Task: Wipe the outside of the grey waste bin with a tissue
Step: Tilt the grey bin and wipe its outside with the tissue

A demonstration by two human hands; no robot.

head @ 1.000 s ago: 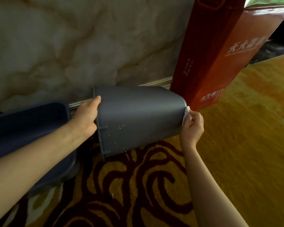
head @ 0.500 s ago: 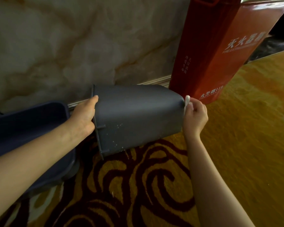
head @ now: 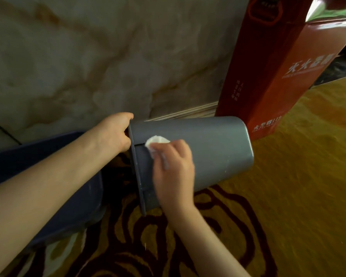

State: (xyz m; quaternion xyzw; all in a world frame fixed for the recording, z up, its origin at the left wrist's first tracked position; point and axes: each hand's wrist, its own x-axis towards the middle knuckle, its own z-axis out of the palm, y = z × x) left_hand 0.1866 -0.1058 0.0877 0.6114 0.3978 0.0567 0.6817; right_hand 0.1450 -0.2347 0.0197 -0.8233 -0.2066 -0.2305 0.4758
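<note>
Right hand (head: pixel 173 168) presses tissue (head: pixel 155 141) on tipped bin (head: pixel 212 148).

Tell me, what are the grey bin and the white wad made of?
The grey waste bin looks like matte moulded plastic: smooth walls, a soft sheen and a thin rim. The white crumpled wad under the right hand is probably tissue paper: soft and wrinkly.

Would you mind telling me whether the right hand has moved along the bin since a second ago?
Yes. The right hand with the tissue went from the grey bin's base end to near its rim.
</note>
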